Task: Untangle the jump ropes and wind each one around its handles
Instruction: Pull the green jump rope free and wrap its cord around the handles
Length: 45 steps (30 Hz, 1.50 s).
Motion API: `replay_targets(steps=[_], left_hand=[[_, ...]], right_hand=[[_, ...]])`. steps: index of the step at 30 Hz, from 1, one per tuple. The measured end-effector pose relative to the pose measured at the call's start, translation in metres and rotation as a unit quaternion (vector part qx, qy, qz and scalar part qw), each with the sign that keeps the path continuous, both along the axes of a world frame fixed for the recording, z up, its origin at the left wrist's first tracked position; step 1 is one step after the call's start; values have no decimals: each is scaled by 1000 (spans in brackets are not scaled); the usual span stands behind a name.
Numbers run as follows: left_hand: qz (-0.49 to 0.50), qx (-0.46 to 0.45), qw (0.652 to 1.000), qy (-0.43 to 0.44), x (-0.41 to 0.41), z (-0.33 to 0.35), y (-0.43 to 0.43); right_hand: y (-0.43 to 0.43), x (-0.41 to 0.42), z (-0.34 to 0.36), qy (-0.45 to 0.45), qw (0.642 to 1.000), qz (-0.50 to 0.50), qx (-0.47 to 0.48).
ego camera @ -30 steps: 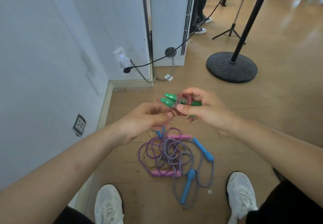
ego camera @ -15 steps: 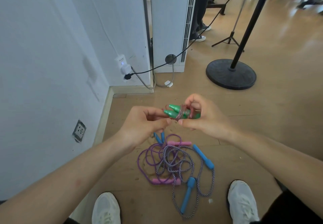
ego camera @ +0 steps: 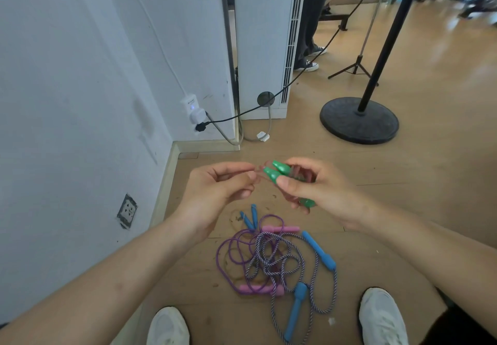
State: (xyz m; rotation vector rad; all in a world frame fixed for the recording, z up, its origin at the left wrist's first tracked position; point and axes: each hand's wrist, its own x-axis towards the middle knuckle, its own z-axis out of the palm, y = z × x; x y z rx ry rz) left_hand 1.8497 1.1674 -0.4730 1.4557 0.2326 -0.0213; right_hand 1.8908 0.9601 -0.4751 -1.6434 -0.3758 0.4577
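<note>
- The green handles [ego camera: 276, 171] are held together above the floor, with rope wound round them. They are gripped by the curled fingers of the right hand [ego camera: 320, 191].
- Risk: if tension is lost at the rope end [ego camera: 258, 169], the last turns are judged likely to slip off.
- The left hand [ego camera: 220, 188] is raised just beside, thumb and forefinger pinched, apparently on that end.
- The tangled ropes [ego camera: 269, 261] are left on the floor below.

Green handles [ego camera: 274, 173]: two. Reddish cord [ego camera: 297, 171]: one. Pink handles [ego camera: 281, 229]: two. Long blue handles [ego camera: 320, 253]: two. Short blue handles [ego camera: 254, 214]: two. Purple rope [ego camera: 217, 257]: one. Striped rope [ego camera: 335, 288]: one. White shoes [ego camera: 382, 315]: two. Hands, two: left hand [ego camera: 217, 186], right hand [ego camera: 320, 191]. Round stand base [ego camera: 359, 121]: one. Tripod [ego camera: 356, 67]: one. Wall sockets [ego camera: 127, 210]: two.
</note>
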Motion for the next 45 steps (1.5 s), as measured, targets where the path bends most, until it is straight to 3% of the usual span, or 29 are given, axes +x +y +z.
replay_targets(steps=[5, 11, 14, 23, 28, 34, 39, 45], left_hand=[[36, 160, 986, -43, 2, -1, 4], [-30, 314, 947, -58, 3, 2, 16], [-35, 282, 956, -69, 4, 7, 19], [12, -10, 998, -66, 2, 10, 9], [17, -17, 997, -74, 2, 2, 6], [-21, -130, 991, -37, 5, 1, 4], [-32, -95, 994, -53, 5, -2, 4], [-81, 124, 983, -108, 5, -10, 7]], right_hand=[[1, 0, 2, 119, 991, -34, 49], [-1, 1, 6, 160, 982, -44, 89], [-3, 2, 8, 175, 979, -56, 85], [1, -6, 7, 239, 967, -5, 93], [4, -10, 7, 278, 952, 16, 126], [8, -13, 7, 309, 942, 11, 131], [9, -14, 2, 315, 939, 32, 134], [11, -15, 2, 310, 937, 39, 156]])
